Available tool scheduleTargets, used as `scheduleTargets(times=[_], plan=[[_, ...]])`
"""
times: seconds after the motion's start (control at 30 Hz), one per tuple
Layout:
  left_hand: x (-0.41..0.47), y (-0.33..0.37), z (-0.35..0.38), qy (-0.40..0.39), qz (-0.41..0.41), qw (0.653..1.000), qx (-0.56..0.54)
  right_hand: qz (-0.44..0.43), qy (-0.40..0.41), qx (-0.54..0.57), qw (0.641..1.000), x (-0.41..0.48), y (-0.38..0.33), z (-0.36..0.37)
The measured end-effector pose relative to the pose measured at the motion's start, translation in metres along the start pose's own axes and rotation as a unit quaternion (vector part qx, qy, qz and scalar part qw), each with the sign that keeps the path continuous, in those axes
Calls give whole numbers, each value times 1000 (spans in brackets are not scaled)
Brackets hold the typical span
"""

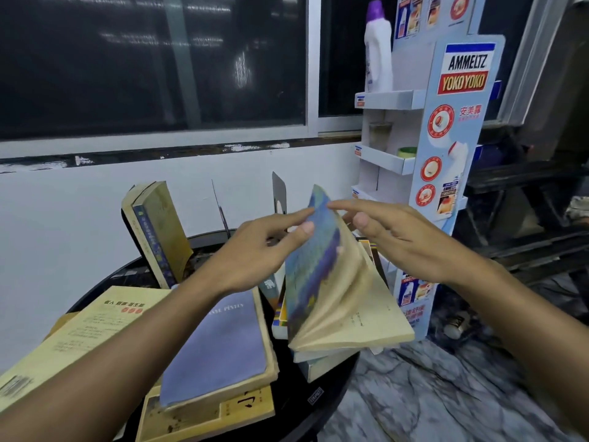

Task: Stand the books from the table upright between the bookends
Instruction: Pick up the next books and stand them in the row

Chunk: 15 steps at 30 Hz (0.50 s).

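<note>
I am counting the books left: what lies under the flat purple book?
Under the purple book lies a yellow book with black characters; only its near edge shows. The rest of it is covered, and whether anything else lies below cannot be seen.

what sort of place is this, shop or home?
Probably a home or shop back corner: a cardboard Ammeltz display stand, a black table piled with books, a dark window.

Shop-like corner: cardboard Ammeltz display stand (459,122) beside dark window (153,59), marble-patterned floor (430,393).
</note>
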<state>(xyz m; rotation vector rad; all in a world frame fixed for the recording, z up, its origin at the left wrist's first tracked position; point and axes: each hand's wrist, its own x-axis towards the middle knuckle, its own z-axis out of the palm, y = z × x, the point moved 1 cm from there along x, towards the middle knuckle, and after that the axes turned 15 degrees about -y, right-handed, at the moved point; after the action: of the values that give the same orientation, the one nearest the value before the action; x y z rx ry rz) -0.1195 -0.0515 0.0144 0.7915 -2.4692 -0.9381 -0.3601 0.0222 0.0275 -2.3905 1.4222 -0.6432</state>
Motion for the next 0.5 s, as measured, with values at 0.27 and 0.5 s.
scheduleTargets(times=[0.27, 0.5], plan=[[4, -18, 35, -69, -28, 992, 99, 99, -61, -64, 991, -22, 38, 9], [1, -41, 40, -84, -59, 982, 159, 137, -100, -83, 982, -28, 72, 27]])
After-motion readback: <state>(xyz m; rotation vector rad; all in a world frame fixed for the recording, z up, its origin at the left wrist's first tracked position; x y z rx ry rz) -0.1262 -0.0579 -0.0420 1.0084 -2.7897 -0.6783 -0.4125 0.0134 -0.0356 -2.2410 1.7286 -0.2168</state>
